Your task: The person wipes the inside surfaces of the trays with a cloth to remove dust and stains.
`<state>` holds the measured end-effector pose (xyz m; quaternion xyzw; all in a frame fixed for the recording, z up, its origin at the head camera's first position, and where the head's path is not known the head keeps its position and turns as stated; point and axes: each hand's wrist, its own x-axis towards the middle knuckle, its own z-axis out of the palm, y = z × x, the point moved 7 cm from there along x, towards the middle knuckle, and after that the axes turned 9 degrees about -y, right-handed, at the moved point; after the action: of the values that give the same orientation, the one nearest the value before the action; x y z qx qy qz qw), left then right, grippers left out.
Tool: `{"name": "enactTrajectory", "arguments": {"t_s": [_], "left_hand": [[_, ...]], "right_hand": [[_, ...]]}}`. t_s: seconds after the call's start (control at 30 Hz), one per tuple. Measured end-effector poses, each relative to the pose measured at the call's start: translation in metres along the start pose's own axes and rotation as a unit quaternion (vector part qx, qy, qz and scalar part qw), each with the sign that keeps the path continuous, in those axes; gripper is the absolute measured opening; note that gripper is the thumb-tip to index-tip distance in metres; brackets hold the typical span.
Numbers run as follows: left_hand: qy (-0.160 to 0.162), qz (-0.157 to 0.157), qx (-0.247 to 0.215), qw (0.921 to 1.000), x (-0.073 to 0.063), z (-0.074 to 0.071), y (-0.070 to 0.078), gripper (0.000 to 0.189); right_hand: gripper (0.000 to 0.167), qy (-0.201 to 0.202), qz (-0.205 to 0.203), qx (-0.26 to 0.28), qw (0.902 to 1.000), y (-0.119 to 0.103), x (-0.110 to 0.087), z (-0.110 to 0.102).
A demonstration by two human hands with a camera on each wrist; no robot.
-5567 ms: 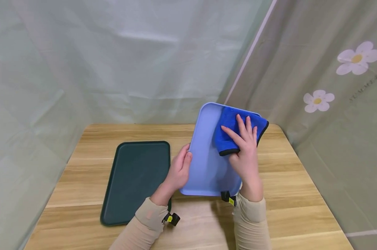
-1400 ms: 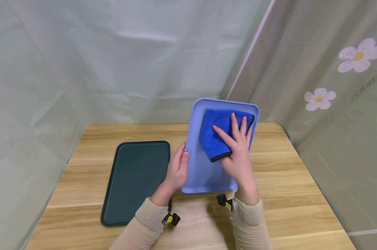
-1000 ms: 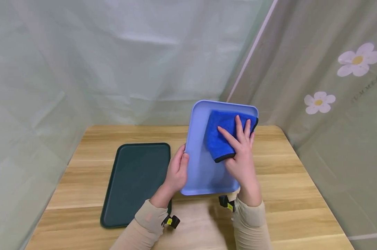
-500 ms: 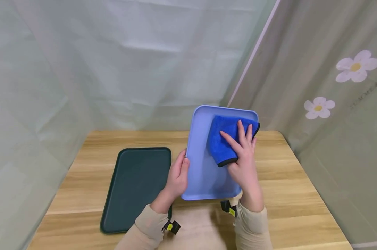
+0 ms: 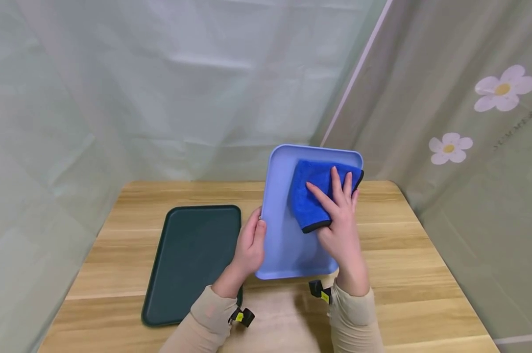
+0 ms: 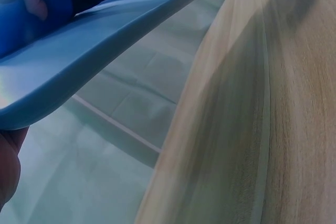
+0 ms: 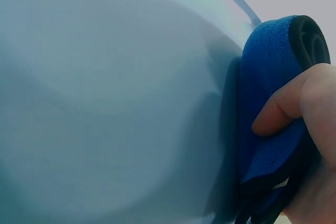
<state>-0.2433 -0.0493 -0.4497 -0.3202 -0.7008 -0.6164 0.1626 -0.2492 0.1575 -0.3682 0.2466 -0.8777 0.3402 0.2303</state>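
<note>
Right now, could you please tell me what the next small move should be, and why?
Probably slide the cloth down the light blue tray toward its near end: the right hand holds the cloth over the upper part, the lower part is uncovered, and the left hand grips the tray's side, which should help steady it.

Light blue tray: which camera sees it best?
The head view: nearly the whole light blue tray shows. The left wrist view catches only part, at a slant; the right wrist view, just a close-up of part.

Pale curtains hang behind a wooden table.
</note>
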Motion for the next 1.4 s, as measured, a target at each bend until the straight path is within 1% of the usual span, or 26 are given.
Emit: {"name": "enactTrajectory", "arguments": {"t_s": [0.27, 0.5, 0.6, 0.83, 1.03, 1.2, 1.4], "left_hand": [[0.003, 0.008, -0.003, 1.0000, 0.000, -0.002, 0.002, 0.040], [-0.004, -0.001, -0.012, 0.9999, -0.002, 0.000, 0.002, 0.040], [0.000, 0.003, -0.005, 1.0000, -0.002, 0.000, 0.003, 0.039], [0.010, 0.010, -0.002, 0.9999, -0.002, 0.001, 0.002, 0.039], [0.007, 0.011, -0.008, 0.9999, -0.002, 0.003, 0.001, 0.041], [0.004, 0.008, -0.013, 0.9999, -0.002, 0.003, 0.000, 0.044], [0.007, 0.006, -0.011, 0.9999, -0.003, 0.003, 0.001, 0.044]], "right_hand": [[0.100, -0.009, -0.011, 0.004, 0.9999, -0.008, 0.001, 0.006], [0.097, -0.018, -0.019, 0.003, 0.9997, -0.012, -0.001, 0.012], [0.097, -0.027, -0.024, 0.000, 0.9994, -0.014, -0.001, 0.015], [0.095, -0.031, -0.041, -0.013, 0.9986, -0.023, -0.002, 0.018], [0.098, -0.040, -0.051, -0.015, 0.9978, -0.029, -0.002, 0.023], [0.096, -0.040, -0.056, -0.013, 0.9976, -0.033, -0.002, 0.025], [0.098, -0.054, -0.058, -0.016, 0.9967, -0.036, -0.001, 0.030]]}}
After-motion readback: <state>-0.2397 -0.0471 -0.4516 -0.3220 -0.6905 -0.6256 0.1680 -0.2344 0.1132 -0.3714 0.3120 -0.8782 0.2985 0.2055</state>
